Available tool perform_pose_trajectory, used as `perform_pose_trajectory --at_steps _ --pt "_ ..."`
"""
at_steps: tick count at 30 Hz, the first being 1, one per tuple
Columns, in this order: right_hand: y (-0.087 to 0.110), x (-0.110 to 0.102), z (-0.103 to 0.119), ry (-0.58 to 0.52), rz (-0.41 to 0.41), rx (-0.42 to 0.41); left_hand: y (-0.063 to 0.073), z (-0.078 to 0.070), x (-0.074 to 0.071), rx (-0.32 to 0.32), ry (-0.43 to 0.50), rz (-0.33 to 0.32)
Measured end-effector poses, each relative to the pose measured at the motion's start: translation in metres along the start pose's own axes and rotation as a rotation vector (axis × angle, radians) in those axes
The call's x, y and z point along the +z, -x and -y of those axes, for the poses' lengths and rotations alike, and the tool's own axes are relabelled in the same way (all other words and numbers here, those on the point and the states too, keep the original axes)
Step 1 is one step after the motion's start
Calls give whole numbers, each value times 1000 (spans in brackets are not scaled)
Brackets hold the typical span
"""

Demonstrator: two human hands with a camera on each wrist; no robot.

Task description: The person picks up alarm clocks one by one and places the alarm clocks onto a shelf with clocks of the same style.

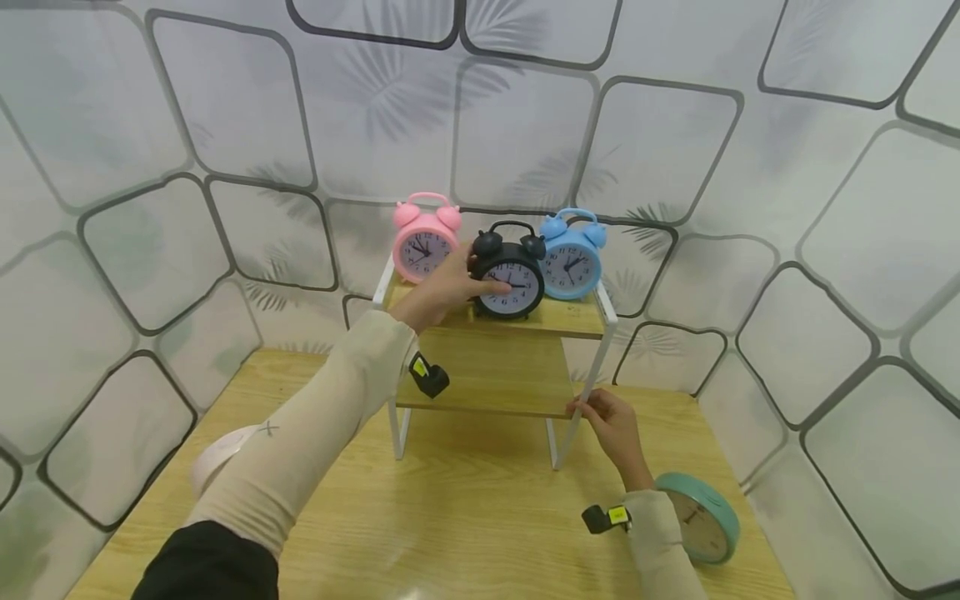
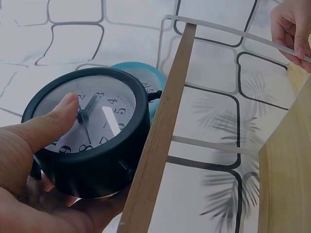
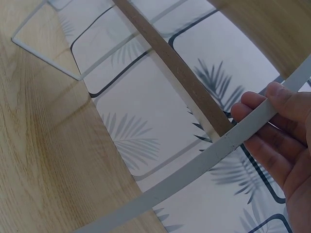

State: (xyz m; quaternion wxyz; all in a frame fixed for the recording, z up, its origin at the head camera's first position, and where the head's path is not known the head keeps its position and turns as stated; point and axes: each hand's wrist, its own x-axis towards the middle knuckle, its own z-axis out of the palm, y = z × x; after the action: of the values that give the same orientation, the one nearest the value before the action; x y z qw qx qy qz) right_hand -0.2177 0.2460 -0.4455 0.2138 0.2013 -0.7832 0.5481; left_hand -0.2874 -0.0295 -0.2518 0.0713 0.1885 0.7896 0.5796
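Note:
My left hand (image 1: 450,287) grips a black twin-bell alarm clock (image 1: 512,287) at the front of a small rack's top shelf (image 1: 450,312). In the left wrist view the thumb lies across the dial of the black clock (image 2: 104,116), with the fingers round its back. A pink alarm clock (image 1: 424,246) stands to its left and a blue alarm clock (image 1: 572,260) to its right. Lower down, my right hand (image 1: 613,425) pinches the rack's white metal leg (image 1: 581,400) beside the lower shelf. The thumb and fingers (image 3: 277,97) close round that flat white bar (image 3: 204,160).
A round teal clock (image 1: 701,517) leans on the wooden table (image 1: 450,508) beside my right forearm. Partly behind my left forearm is a pale pink round object (image 1: 217,454). Patterned wall covering (image 1: 525,133) rises behind the rack and at both sides.

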Motion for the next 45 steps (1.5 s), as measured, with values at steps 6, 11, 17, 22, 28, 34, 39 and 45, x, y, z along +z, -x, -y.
perform_pose_trajectory --at_steps 6,11,17,22,28,34,39,45 --pt "0 0 0 -4 0 10 -1 -2 1 -1 1 -15" --pt "0 0 1 9 2 9 -2 -1 2 10 -5 -27" --pt "1 0 0 20 4 5 -3 -1 2 4 -11 -35" --pt "0 1 0 -11 -6 7 -1 -1 3 16 2 -30" --pt "1 1 0 -22 -12 12 7 6 7 45 -81 -103" --pt "1 0 -1 -26 -13 21 20 9 21 112 -186 -256" --pt "1 1 -1 -21 -11 6 24 11 26 128 -204 -342" --pt "0 1 -1 -25 -11 2 27 13 29 162 -242 -410"
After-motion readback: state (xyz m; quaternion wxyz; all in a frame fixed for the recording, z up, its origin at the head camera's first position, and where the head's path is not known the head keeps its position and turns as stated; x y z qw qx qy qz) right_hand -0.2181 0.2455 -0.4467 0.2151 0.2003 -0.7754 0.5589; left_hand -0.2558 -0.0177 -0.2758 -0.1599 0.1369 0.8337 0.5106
